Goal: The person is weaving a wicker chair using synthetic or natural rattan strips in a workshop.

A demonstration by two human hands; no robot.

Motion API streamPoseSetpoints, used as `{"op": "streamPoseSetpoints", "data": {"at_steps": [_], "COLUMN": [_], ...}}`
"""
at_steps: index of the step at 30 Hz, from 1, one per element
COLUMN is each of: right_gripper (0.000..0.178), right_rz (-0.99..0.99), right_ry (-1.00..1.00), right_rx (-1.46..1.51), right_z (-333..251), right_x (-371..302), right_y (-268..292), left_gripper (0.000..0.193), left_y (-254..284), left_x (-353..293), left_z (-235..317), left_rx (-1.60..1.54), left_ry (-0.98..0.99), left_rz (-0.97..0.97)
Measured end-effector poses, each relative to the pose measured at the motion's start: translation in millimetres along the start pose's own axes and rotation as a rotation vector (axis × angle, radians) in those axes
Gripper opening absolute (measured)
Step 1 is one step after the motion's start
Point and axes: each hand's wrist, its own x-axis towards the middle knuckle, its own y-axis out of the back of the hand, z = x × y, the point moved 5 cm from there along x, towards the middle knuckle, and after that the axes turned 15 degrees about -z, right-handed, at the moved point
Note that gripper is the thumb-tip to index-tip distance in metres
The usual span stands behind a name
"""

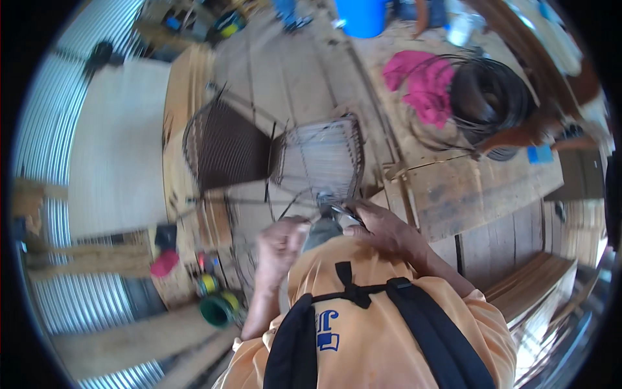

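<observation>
In front of me stands a chair with a thin metal frame. Its left panel (230,149) is closely woven with dark brown cord, while the right panel (317,152) has dark cord along its edges and looks paler and more open between them. My right hand (382,227) is closed around a slim dark tool with a shiny metal part (350,215), close to the chair's near end; its exact kind is blurred. My left hand (282,243) is curled closed, left of my right hand and apart from it. Whatever its fingers hold is hidden.
On the right, a wooden workbench (479,194) bears a coil of black cord (489,97) and a pink cloth (427,84). Pale boards (120,149) lean at the left by corrugated metal sheeting. A blue bucket (363,16) stands at the far side, near another person's leg (285,10).
</observation>
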Motion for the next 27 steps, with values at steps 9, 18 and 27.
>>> {"op": "streamPoseSetpoints", "data": {"at_steps": [9, 18, 27], "right_gripper": [0.045, 0.056, 0.033], "right_rz": [-0.505, -0.813, -0.501], "right_ry": [-0.17, -0.205, -0.141], "right_rx": [0.047, -0.221, -0.103], "right_z": [4.3, -5.2, -21.2], "right_x": [34.2, 51.9, 36.5], "right_y": [-87.6, -152.3, -194.1], "left_gripper": [0.024, 0.026, 0.028], "left_y": [-40.2, -43.7, -35.5], "left_x": [-100.2, -195.4, -232.9], "left_z": [-72.9, -107.3, -137.3], "left_rx": [-0.465, -0.691, -0.589], "left_ry": [0.316, 0.487, 0.404], "left_rz": [-0.015, 0.504, 0.218]}}
